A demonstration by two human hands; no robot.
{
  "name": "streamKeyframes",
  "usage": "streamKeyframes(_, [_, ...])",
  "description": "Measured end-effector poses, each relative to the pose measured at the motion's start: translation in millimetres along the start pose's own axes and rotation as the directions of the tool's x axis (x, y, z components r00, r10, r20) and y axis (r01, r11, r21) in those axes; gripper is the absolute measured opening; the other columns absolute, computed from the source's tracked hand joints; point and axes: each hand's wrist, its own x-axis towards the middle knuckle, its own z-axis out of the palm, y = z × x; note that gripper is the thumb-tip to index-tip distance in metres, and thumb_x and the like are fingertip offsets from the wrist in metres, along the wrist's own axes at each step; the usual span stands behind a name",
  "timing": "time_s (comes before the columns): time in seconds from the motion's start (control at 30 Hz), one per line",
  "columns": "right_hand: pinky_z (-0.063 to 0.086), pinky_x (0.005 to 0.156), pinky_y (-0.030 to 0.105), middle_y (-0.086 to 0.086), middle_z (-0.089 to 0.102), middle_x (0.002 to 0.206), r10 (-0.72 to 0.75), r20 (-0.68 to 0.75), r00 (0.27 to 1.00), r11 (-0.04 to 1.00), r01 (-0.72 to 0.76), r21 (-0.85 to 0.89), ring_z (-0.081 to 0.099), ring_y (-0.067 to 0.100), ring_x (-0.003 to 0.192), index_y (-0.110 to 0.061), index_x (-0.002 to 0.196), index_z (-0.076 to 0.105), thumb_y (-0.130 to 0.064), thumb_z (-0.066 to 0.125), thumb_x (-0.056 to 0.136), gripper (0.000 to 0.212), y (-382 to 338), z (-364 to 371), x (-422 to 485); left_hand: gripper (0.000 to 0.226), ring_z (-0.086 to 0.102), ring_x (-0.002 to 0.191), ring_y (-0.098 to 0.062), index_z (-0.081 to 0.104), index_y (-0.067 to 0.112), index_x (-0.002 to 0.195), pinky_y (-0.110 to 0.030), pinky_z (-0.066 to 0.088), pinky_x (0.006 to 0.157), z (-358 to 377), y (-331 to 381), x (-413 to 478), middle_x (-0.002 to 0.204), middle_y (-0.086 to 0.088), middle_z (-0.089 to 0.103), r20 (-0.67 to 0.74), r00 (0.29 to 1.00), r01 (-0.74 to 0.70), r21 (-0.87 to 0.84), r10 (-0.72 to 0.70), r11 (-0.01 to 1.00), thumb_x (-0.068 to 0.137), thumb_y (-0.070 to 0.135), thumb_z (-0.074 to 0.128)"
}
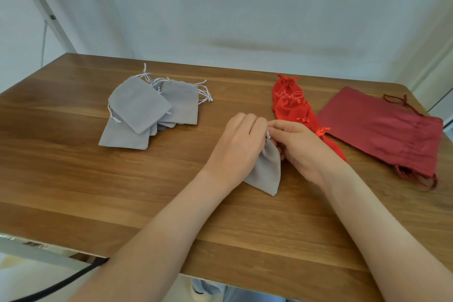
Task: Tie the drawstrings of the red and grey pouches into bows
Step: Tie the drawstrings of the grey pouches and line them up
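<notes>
While it rests on the table (73, 179), grey pouch (266, 169) points its gathered neck away from the person | left hand (237, 144) and right hand (299, 144) flank that neck, equally near | curled fingers of both pinch the drawstring (268, 134) between them.

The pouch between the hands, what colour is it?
The pouch is grey; the head view shows it.

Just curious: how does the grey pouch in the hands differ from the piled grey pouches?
The held grey pouch is cinched at its neck; the piled grey pouches lie flat, uncinched. The left hand and right hand pinch the held one; the pile lies untouched. Both: grey fabric.
</notes>
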Motion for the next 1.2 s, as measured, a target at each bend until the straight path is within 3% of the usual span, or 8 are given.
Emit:
streamKeyframes(0.2, [0.029,0.046,0.019,-0.002,0.049,0.057,0.021,0.089,0.996,0.999,-0.024,0.025,0.037,0.008,0.049,-0.010,0.084,0.065,-0.008,0.047,0.098,0.023,-5.6,-7.5,-5.1,0.031,0.045,0.065,-0.023,0.054,0.011,0.073,-0.033,0.035,0.061,3.5,-1.2,-3.2,0.071,-0.007,0.049,0.070,0.997,-0.023,0.025,0.021,0.999,0.097,0.005,0.036])
streamKeyframes(0.4, [0.026,0.046,0.021,0.001,0.051,0.055,0.019,0.084,0.996,0.991,-0.030,0.128,0.033,0.009,0.047,-0.005,0.083,0.062,-0.004,0.051,0.095,0.016,-8.8,-12.5,-6.1,0.017,0.044,0.070,-0.024,0.052,0.011,0.079,-0.039,0.042,0.060,2.6,-2.4,-2.1,0.073,-0.010,0.050,0.009,0.999,-0.037,-0.028,0.037,0.999,0.082,-0.005,0.058])
streamKeyframes(0.53, [0.026,0.048,0.023,0.001,0.046,0.055,0.041,0.126,0.991,0.979,-0.065,0.195,0.032,0.008,0.047,-0.001,0.079,0.056,-0.007,0.050,0.094,0.018,-8.8,-16.1,-5.0,0.011,0.045,0.075,-0.023,0.057,0.007,0.083,-0.038,0.041,0.068,2.1,-4.2,-2.1,0.076,-0.012,0.056,-0.013,0.997,-0.077,-0.041,0.077,0.996,0.087,-0.004,0.053])
streamKeyframes(0.63, [0.028,0.046,0.021,0.001,0.042,0.056,0.040,0.174,0.984,0.962,-0.085,0.259,0.031,0.008,0.047,-0.003,0.083,0.054,-0.009,0.047,0.095,0.015,-8.6,-16.1,-5.3,0.013,0.056,0.073,-0.026,0.063,0.001,0.087,-0.038,0.044,0.070,-0.2,-5.0,-1.6,0.077,-0.014,0.061,-0.046,0.997,-0.068,-0.080,0.064,0.994,0.090,0.002,0.050])
streamKeyframes(0.73, [0.027,0.045,0.021,-0.001,0.045,0.054,0.031,0.178,0.984,0.954,-0.082,0.288,0.031,0.008,0.046,-0.001,0.091,0.057,-0.009,0.046,0.096,0.015,-7.7,-13.5,-4.6,0.009,0.057,0.075,-0.025,0.053,0.009,0.096,-0.037,0.045,0.072,-1.7,-4.6,-1.9,0.080,-0.014,0.062,-0.077,0.997,-0.038,-0.146,0.027,0.989,0.090,0.002,0.052])
streamKeyframes(0.9, [0.025,0.042,0.021,0.002,0.045,0.052,0.039,0.173,0.984,0.978,-0.074,0.197,0.030,0.009,0.044,0.008,0.110,0.061,-0.007,0.049,0.095,0.023,-8.2,-14.7,-5.2,0.005,0.056,0.076,-0.024,0.061,0.003,0.086,-0.036,0.045,0.072,-2.7,-3.6,-3.2,0.080,-0.012,0.062,-0.028,0.998,0.045,-0.199,-0.051,0.979,0.088,0.003,0.057])
streamKeyframes(1.0, [0.024,0.041,0.022,0.004,0.045,0.053,0.022,0.178,0.984,0.992,-0.043,0.115,0.030,0.010,0.043,0.001,0.109,0.064,-0.005,0.049,0.096,0.020,-8.4,-14.8,-6.4,0.008,0.057,0.073,-0.027,0.061,0.001,0.081,-0.039,0.048,0.068,-3.3,-1.9,-2.7,0.078,-0.013,0.060,-0.013,0.999,0.035,-0.178,-0.037,0.983,0.087,0.002,0.055])
streamKeyframes(1.2, [0.022,0.037,0.023,0.005,0.048,0.053,-0.061,0.088,0.994,0.997,0.056,0.050,0.030,0.012,0.041,0.002,0.099,0.061,-0.007,0.054,0.094,0.012,-8.5,-13.4,-6.7,0.009,0.056,0.073,-0.025,0.062,0.001,0.082,-0.036,0.046,0.070,-1.2,-2.1,-4.2,0.077,-0.012,0.061,-0.030,0.996,0.080,-0.177,-0.087,0.981,0.089,0.003,0.058])
